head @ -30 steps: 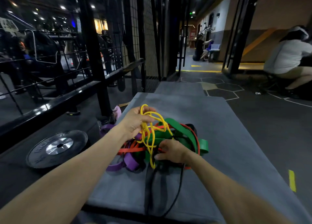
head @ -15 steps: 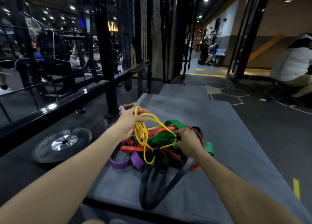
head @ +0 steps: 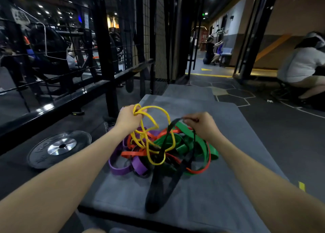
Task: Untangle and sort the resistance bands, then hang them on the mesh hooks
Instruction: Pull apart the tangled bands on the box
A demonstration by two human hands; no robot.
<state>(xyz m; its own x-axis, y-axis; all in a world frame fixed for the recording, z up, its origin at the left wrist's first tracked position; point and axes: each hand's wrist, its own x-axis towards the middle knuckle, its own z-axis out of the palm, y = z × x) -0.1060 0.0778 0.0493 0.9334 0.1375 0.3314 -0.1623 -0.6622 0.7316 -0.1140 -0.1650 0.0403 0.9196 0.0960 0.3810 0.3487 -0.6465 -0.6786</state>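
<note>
Gripping the yellow band [head: 159,117] in my left hand [head: 129,117], I have my fingers clenched round its bunched loops, lifted above the tangle at frame centre. My right hand [head: 202,124] pinches the black band [head: 164,181], which trails down to the lower middle. Green [head: 197,137], orange [head: 133,152] and purple bands [head: 121,167] lie knotted on the grey mat [head: 219,188]. A weight plate [head: 59,147] lies at the left.

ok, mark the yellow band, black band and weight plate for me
yellow band [head: 159,111]: head view, raised top arc.
black band [head: 159,190]: head view, wide lower loop on mat.
weight plate [head: 42,152]: head view, dark rubber face.
</note>
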